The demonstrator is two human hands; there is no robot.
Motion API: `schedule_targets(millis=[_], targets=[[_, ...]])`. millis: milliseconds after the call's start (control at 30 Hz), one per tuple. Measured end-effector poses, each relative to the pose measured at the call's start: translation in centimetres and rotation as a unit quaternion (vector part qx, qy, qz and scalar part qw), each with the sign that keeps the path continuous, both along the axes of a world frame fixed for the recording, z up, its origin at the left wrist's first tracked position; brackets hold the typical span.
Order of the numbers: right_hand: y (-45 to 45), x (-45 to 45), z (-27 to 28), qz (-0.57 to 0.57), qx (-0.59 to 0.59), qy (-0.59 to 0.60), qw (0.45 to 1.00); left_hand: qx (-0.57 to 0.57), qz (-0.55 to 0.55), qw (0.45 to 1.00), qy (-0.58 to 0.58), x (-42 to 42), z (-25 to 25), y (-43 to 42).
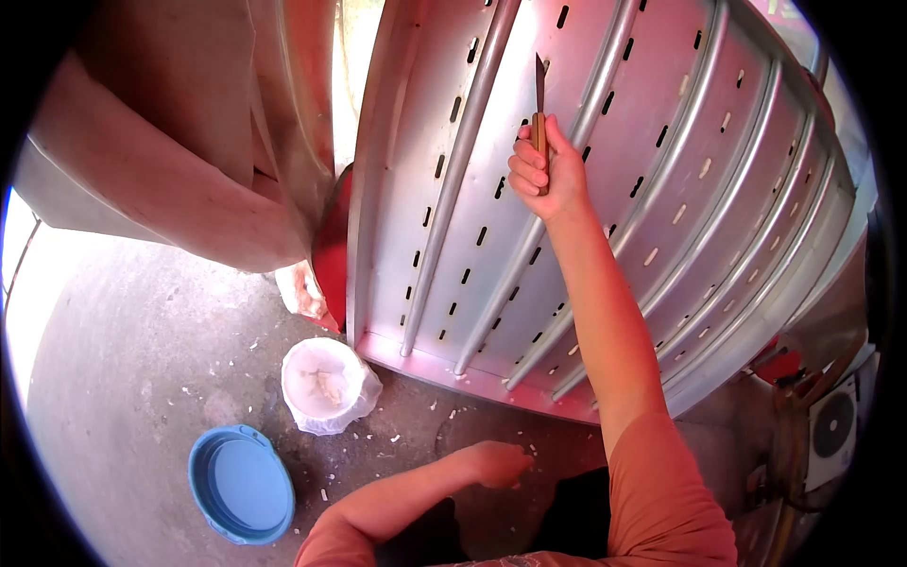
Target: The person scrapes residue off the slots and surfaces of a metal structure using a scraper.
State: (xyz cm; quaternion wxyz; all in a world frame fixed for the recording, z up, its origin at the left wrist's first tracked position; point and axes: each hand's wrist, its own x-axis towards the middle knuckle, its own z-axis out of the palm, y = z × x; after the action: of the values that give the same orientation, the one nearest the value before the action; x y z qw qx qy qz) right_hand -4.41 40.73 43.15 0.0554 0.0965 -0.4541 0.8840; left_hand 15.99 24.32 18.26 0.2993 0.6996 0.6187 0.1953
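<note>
My right hand (551, 170) is raised over a large slotted metal panel (501, 85), its fingers wrapped round the wooden handle of a knife (539, 99). The thin dark blade points up, towards the top of the view. Raised metal ribs and rows of slots run along the panel; some slots look dark, others pale. My left hand (501, 464) hangs low near my knees, over the floor, with its fingers curled in. Whether it holds anything small is too unclear to tell.
A white bucket lined with plastic (295, 387) stands by the panel's lower left corner. A blue basin (196, 472) is on the concrete floor (132, 350), where small pale scraps lie scattered. Large sheeting (179, 180) hangs at the upper left. A fan unit (833, 425) is at the right.
</note>
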Motion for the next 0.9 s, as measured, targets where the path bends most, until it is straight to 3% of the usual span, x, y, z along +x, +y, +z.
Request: schedule_targets(millis=[67, 167, 200, 333, 900], targets=[[0.3, 0.7, -0.5, 0.074, -0.062, -0.003, 0.995, 0.013, -0.013, 1.0, 0.003, -0.4, -0.5, 0.4], [0.3, 1.9, -0.2, -0.002, -0.034, -0.032, 0.999, -0.006, -0.001, 1.0, 0.002, -0.3, 0.3, 0.1], [-0.4, 2.2, 0.3, -0.084, -0.009, -0.049, 0.995, 0.0, -0.002, 1.0, 0.0, -0.2, 0.8, -0.1], [-0.2, 3.3, 0.7, -0.185, 0.136, 0.011, 0.973, 0.0, -0.001, 1.0, -0.001, -0.3, 1.9, -0.5], [0.1, 1.8, 1.8, -0.1, 0.059, 0.044, 0.992, -0.01, -0.01, 1.0, -0.001, -0.9, 2.2, -0.3]])
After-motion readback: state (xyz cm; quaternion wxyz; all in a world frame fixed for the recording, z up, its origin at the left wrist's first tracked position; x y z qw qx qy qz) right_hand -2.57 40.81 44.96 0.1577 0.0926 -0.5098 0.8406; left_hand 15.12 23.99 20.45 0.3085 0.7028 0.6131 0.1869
